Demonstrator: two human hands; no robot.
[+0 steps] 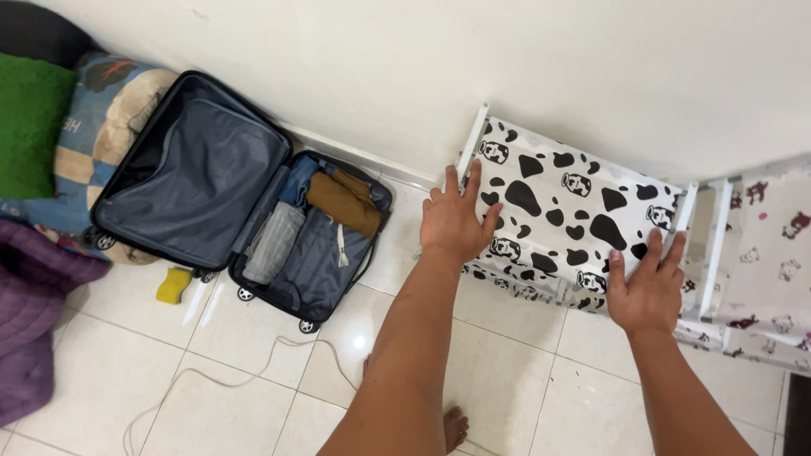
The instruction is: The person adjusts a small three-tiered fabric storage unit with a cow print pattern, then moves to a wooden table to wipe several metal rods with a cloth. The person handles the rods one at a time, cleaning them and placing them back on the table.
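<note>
A small fabric wardrobe with a black-and-white cow print (568, 211) stands against the white wall, seen from above. My left hand (454, 218) lies flat on its top near the left front corner, fingers spread. My right hand (646, 287) rests flat on the top's front right edge, fingers apart. Neither hand holds anything. My bare foot (454, 426) shows on the tiled floor below.
An open grey suitcase (203, 181) with folded clothes lies on the floor at left. A second fabric cabinet (764, 253) with small animal prints stands at right. A white cord (253, 376) trails over the tiles. Cushions and a purple blanket (29, 312) pile at far left, beside a yellow sponge (174, 285).
</note>
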